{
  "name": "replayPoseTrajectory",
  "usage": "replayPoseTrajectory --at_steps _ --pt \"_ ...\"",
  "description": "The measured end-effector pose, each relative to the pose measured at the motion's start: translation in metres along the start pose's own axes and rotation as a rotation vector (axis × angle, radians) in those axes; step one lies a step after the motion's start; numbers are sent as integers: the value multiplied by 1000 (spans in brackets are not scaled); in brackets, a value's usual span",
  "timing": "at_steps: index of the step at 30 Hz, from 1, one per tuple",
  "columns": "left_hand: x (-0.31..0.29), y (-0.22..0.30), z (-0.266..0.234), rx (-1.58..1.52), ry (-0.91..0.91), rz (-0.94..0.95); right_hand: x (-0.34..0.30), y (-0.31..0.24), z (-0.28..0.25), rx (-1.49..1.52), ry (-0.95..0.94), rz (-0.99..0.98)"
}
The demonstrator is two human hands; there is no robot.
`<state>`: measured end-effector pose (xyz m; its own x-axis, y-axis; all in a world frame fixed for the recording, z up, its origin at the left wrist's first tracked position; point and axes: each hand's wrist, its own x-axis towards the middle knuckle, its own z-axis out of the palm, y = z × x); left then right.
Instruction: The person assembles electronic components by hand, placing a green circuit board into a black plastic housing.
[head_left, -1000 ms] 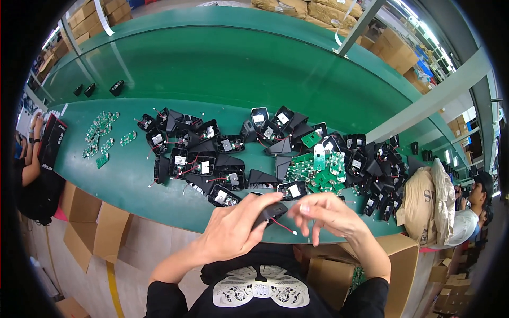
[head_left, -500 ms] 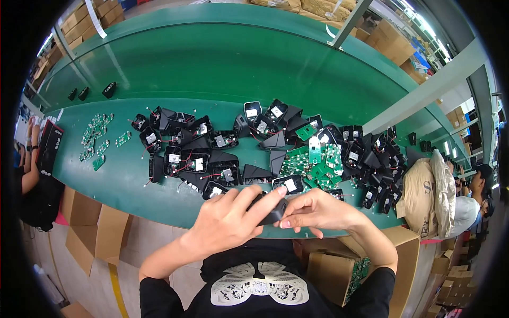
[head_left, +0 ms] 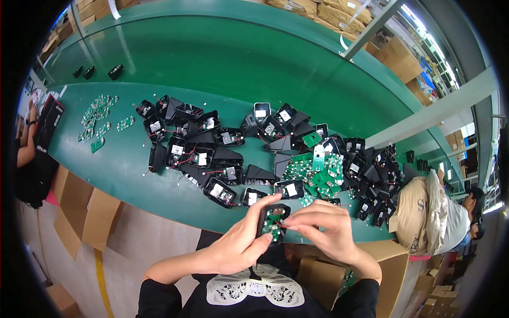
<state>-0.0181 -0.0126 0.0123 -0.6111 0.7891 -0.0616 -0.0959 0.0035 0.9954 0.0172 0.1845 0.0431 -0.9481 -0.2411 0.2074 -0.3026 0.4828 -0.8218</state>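
My left hand (head_left: 238,244) grips a black plastic housing (head_left: 260,229), its open side facing up. Inside the housing sits a green circuit board (head_left: 274,230) with small parts on it. The fingers of my right hand (head_left: 328,230) are pinched together at the housing's right edge, on what looks like a thin red wire (head_left: 280,224). Just beyond my hands lie similar open housings (head_left: 290,189) with pale square parts inside. A heap of loose green circuit boards (head_left: 323,175) lies past my right hand.
Many black housings with red wires (head_left: 199,156) cover the middle of the green bench (head_left: 127,175); more (head_left: 374,185) lie at the right. Small boards (head_left: 98,116) are scattered far left. Cardboard boxes (head_left: 79,212) stand below the bench. A sack (head_left: 411,212) and other people are beside it.
My left hand has turned the housing so its open side with the board now shows. My right fingers have moved to its inner edge. The view has shifted slightly.
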Motion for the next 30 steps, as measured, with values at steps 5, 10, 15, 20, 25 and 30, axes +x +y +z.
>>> replayPoseTrajectory --at_steps 5,10,15,20,25,30 --pt "0 14 3 -151 -69 -173 -4 -5 10 22 90 45" --pt "0 12 4 -192 -48 -148 -7 0 13 -48 94 0" --pt "4 3 7 -117 24 18 -7 0 14 -41 165 -5" --pt "6 -1 10 -80 41 66 -8 -1 15 -71 170 -13" --pt "5 3 11 -83 61 61 -11 1 16 -250 206 -127" --pt "4 5 15 -82 75 79 -15 5 19 -486 301 -334"
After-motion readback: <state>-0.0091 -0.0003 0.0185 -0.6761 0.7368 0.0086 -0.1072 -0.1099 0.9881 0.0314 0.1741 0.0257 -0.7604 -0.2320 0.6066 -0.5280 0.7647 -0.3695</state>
